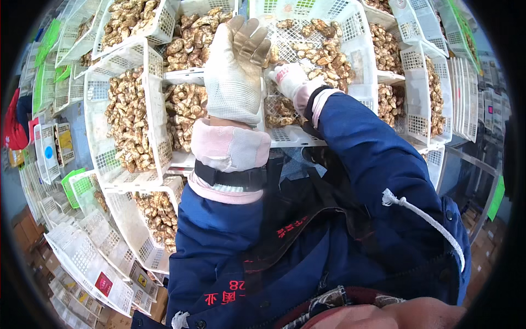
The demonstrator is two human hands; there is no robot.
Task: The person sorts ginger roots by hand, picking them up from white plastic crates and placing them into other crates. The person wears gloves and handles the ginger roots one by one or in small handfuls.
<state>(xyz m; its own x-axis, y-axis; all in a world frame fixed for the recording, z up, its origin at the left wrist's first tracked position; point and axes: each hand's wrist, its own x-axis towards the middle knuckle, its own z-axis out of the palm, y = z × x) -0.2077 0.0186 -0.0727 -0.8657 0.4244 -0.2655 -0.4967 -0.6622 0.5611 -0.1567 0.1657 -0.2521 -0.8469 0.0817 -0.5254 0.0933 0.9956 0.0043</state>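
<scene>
My left hand (238, 70), in a pale knit glove with stained tan fingers, is raised over the left rim of a white plastic basket (359, 78). Its fingers are slightly bent and apart, and I see nothing in its palm. Inside that basket lie loose brown-and-cream mushrooms (333, 63), thick-stemmed and seemingly matsutake. My right hand (294, 80), in a white glove with red marks, reaches down among them. Its fingertips point left, close to some mushrooms and to my left fingers. What it grips, if anything, is hidden. More mushrooms (283, 113) rest below my right hand.
Mushroom-filled white baskets stand left (158, 123) and right (423, 82) of the middle one. Empty-looking stacked baskets (464, 98) are at the far right, others (86, 263) at the lower left. A metal frame (472, 158) stands at right. Part of a person in red (16, 123) shows far left.
</scene>
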